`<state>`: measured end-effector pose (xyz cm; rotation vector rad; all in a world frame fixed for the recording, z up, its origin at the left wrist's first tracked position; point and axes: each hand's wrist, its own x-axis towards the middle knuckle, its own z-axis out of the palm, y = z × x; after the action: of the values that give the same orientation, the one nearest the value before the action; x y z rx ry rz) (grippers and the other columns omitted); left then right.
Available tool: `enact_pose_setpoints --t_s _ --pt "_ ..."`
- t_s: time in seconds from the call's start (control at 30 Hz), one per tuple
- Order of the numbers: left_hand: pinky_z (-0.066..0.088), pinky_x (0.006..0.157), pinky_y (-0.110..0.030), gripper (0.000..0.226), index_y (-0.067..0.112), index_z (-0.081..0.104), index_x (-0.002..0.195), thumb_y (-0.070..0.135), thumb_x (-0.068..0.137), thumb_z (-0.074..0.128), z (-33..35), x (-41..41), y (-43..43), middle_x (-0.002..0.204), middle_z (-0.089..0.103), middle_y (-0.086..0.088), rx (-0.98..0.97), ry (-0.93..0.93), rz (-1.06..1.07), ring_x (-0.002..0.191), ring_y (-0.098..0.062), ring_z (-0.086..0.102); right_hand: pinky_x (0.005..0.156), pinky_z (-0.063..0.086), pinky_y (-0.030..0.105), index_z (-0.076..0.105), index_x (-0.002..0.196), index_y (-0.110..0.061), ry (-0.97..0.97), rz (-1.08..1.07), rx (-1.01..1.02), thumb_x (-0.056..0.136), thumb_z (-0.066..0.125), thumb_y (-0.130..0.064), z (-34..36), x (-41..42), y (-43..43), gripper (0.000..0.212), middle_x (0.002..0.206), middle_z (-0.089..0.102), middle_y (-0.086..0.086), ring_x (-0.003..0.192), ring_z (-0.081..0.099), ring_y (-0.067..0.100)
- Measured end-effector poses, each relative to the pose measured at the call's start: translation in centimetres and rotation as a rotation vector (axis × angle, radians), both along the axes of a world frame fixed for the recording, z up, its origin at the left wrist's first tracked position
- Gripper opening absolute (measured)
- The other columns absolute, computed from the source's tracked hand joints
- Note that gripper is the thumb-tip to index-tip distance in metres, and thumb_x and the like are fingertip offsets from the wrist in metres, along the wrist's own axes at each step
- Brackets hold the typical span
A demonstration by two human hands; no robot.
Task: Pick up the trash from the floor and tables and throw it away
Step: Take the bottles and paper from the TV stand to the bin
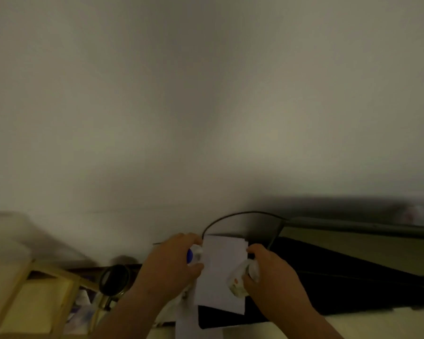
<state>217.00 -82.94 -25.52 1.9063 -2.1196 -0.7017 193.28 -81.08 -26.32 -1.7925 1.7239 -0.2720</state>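
Note:
Low in the blurred head view, both hands hold a white sheet of paper (220,272) between them. My left hand (171,263) grips the sheet's left edge together with a small white item with a blue part (191,256). My right hand (272,272) pinches the sheet's right edge and also clutches a small white crumpled cup or wrapper with orange print (238,281). A second pale sheet hangs below the first.
A black flat screen or panel (340,277) lies to the right with a thin dark cable (242,214) arching above it. A wooden frame (34,289) and a round magnifier-like object (114,280) sit at the lower left. A plain wall fills the upper view.

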Motion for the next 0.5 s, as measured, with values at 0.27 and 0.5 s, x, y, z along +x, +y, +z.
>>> enact_pose_setpoints --t_s 0.27,0.5 --pt "0.047 0.091 -0.024 0.053 0.048 0.046 0.127 0.051 0.081 0.072 9.6 0.3 6.9 0.122 0.056 0.017 -0.103 -0.072 0.238 0.105 -0.005 0.054 0.082 0.048 0.026 0.044 0.124 -0.038 -0.086 0.251 -0.182 0.088 0.059 -0.041 8.5 0.7 0.3 0.039 0.115 0.058 -0.009 0.102 0.057 0.014" --pt "0.049 0.084 -0.021 0.055 0.043 0.05 0.131 0.047 0.081 0.073 14.0 0.4 18.7 0.124 0.06 0.014 -0.129 -0.075 0.599 0.105 -0.004 0.057 0.075 0.045 0.023 0.044 0.125 -0.036 -0.132 0.6 -0.225 0.086 0.062 -0.04 11.4 3.6 3.9 0.043 0.102 0.056 -0.01 0.09 0.054 0.009"
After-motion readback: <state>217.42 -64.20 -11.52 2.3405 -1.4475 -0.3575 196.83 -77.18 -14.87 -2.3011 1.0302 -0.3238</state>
